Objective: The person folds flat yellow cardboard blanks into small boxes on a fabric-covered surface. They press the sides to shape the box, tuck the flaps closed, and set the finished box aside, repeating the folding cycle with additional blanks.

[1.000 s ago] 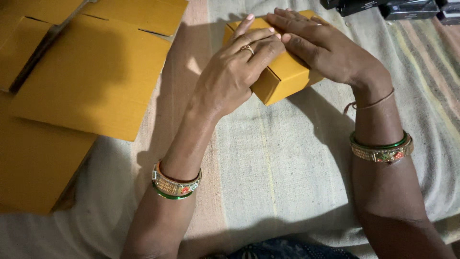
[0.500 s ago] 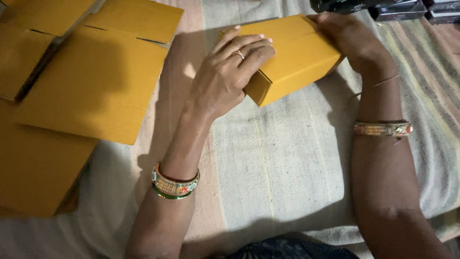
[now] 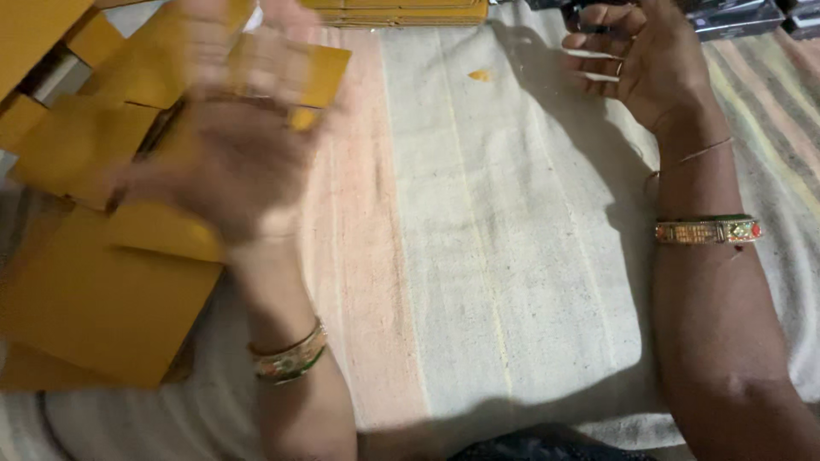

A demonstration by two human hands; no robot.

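Observation:
My left hand (image 3: 224,166) is a motion blur over the flat yellow cardboard sheets (image 3: 102,299) at the left, and whether it holds one cannot be told. My right hand (image 3: 636,64) is at the top right with its fingers loosely curled and apart, palm facing left, next to dark boxes (image 3: 735,17). Nothing shows inside it. The folded yellow box seen earlier is not in either hand. A stack of yellow boxes (image 3: 401,12) lies along the top edge.
A striped cloth (image 3: 478,256) covers the surface between my arms. A small yellow scrap (image 3: 481,75) lies on it near the top. Both wrists wear bangles.
The folded yellow box has left my hands. My left hand has swung left over the flat sheets, and my right hand has moved up to the dark boxes at the top right.

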